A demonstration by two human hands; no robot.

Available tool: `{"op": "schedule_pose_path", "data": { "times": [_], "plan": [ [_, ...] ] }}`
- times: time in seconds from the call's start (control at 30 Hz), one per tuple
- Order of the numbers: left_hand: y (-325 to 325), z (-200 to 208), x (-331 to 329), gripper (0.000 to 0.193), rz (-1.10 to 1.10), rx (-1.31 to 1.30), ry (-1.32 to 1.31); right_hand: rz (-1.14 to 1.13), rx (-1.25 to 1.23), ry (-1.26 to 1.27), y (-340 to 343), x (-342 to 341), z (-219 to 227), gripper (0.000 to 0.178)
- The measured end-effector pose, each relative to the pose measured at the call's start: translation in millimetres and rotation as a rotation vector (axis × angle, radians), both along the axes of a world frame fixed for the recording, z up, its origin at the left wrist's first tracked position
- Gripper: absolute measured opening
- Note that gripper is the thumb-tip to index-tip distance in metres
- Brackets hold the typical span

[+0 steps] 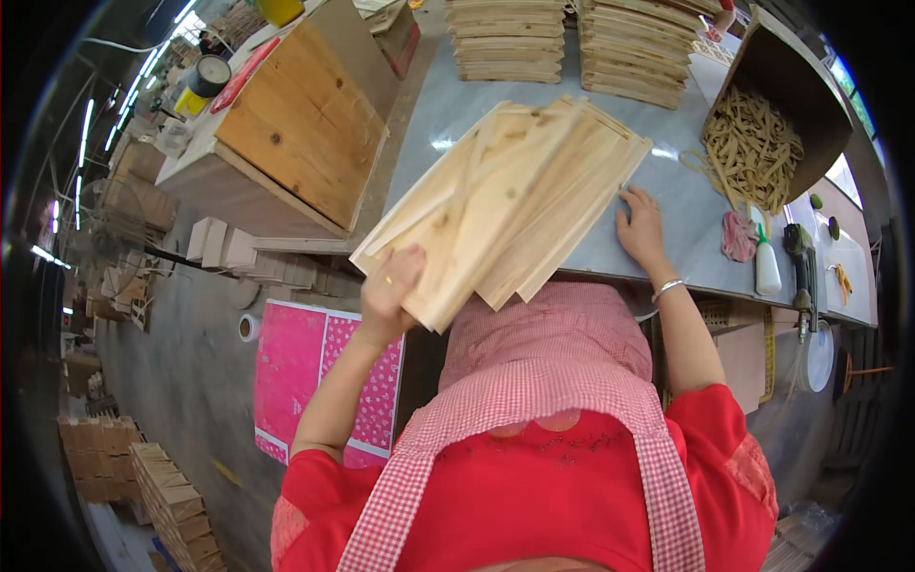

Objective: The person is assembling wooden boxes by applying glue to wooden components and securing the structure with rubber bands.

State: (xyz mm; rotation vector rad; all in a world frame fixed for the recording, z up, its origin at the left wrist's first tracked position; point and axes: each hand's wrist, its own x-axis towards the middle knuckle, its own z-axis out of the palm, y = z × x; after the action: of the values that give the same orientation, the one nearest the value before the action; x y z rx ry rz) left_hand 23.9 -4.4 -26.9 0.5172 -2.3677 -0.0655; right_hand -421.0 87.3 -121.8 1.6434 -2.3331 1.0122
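Several thin pale wooden boards (491, 205) lie fanned over one another on the grey table, their near ends jutting past its front edge. My left hand (389, 291) is closed on the near left end of the top boards, with its fingers over the upper face. On the tabletop, just right of the boards, my right hand (641, 227) rests with its fingers apart and holds nothing. Its fingertips are close to the boards' right edge; whether they touch is hard to tell.
Two tall stacks of wooden pieces (505, 43) stand at the table's back. To the right are a tipped box of tan strips (758, 143), a pink cloth (740, 236), a white glue bottle (766, 262) and a dark power tool (803, 272). A wooden cabinet (305, 114) stands left.
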Motion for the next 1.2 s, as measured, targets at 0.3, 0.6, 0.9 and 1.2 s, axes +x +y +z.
{"op": "schedule_pose_path", "data": {
  "times": [0.3,0.6,0.9,1.2],
  "plan": [
    [-55.3,72.7,10.1,0.052,0.114,1.115,1.091,0.04,-0.048,0.051,0.8,-3.2,-12.3,0.036],
    [-17.3,-29.2,-1.6,0.06,0.053,1.837,1.24,-0.129,-0.132,-0.228,-17.5,-15.0,14.9,0.035],
    [-42.9,-48.9,37.3,0.055,0.555,1.494,0.22,-0.06,-0.522,-0.173,-17.1,-42.0,153.4,0.032],
    [-0.7,115.5,24.4,0.029,0.352,0.499,0.321,0.099,-0.522,-0.152,1.7,-30.0,185.5,0.027]
  ]
}}
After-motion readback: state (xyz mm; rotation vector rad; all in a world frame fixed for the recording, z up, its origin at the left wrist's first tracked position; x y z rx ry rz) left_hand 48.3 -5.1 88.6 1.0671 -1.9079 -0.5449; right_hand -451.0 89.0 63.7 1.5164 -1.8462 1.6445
